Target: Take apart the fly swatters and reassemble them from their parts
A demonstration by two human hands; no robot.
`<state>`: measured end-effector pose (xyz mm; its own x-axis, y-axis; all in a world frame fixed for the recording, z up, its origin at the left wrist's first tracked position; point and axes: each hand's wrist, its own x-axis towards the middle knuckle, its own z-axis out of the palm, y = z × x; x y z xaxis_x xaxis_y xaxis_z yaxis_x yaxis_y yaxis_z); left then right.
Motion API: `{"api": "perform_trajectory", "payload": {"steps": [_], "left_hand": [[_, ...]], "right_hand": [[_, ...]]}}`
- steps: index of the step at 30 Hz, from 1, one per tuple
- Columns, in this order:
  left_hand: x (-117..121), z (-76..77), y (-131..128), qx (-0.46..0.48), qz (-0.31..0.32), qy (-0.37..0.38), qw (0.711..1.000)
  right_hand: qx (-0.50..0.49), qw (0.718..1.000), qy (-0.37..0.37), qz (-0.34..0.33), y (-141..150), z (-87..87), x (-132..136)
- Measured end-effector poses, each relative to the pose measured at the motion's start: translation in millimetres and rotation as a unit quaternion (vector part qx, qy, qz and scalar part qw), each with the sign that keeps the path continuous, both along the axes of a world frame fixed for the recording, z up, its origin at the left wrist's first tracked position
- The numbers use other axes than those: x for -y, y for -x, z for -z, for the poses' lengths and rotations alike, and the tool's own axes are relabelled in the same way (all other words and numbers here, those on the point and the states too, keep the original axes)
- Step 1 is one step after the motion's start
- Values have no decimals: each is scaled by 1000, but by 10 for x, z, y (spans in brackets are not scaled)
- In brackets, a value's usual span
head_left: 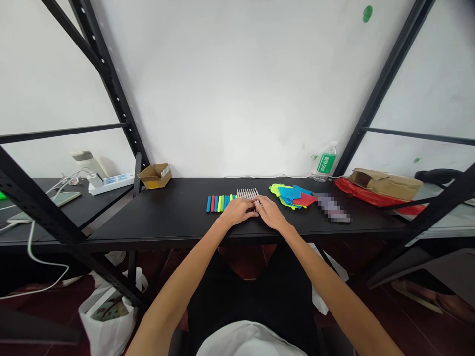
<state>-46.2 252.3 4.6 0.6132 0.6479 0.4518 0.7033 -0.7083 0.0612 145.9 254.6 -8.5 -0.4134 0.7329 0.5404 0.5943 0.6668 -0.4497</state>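
Note:
My left hand (pixel 237 211) and my right hand (pixel 270 212) meet near the front edge of the black tabletop, fingertips together and bent inward. Both are closed; whatever lies between the fingers is too small and hidden to make out. Just beyond and beneath them, a row of thin grey sticks (pixel 248 193) lies side by side, its near ends partly covered. To the left of my left hand is a row of short coloured sticks (pixel 218 203) in blue, red and yellow. A pile of flat blue, yellow-green and red pieces (pixel 293 195) rests beyond my right hand.
A small open cardboard box (pixel 156 178) stands at the back left. At the back right is a plastic bottle (pixel 326 163), with a blurred-out item (pixel 333 207) before it. Black metal posts (pixel 122 106) frame both sides. Farther right lies a brown package (pixel 386 184) on red plastic.

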Motion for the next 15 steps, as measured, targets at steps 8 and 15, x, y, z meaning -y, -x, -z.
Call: {"api": "perform_trajectory", "payload": {"steps": [8,15], "left_hand": [[3,-17,6,-4,3,12,1000],[-19,33,27,9,13,-11,1000]], "right_hand": [[-6,1000,1,3,-1,16,-13],[-16,998,3,53,-3,58,-60]]}}
